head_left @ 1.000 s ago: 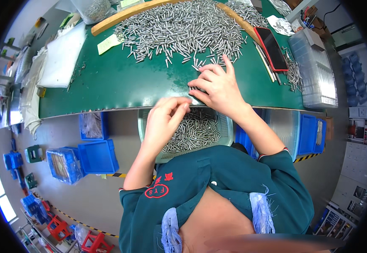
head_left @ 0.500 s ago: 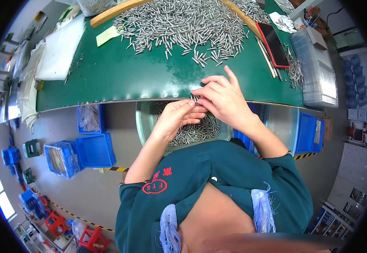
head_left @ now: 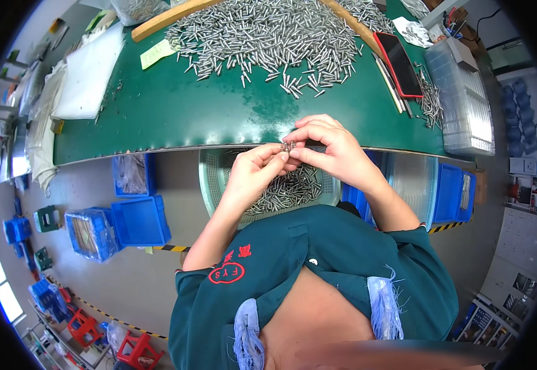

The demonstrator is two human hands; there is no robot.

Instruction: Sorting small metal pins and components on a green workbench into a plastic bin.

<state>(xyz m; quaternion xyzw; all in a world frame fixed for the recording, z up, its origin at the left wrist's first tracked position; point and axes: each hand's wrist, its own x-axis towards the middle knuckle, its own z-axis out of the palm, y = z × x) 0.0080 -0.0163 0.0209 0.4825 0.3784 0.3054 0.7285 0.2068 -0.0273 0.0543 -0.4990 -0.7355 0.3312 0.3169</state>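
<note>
Several small silvery metal pins are pinched between my fingertips at the front edge of the green table. My left hand grips them from the left, its thumb and fingers closed. From the right, the thumb and curled fingers of my right hand close on the same pins. Right below the hands, a pale green plastic basket holds a heap of similar pins. A large pile of such metal pins covers the far middle of the green tabletop.
Wooden bars flank the pile. On the right lie a red-edged phone, thin sticks and clear plastic trays. White sheets and a yellow-green note are at left. Blue bins stand on the floor.
My right fingers have curled down and come together on the pins; the index finger was raised before. My left thumb has shifted slightly, and the pins now show more between the fingertips.
</note>
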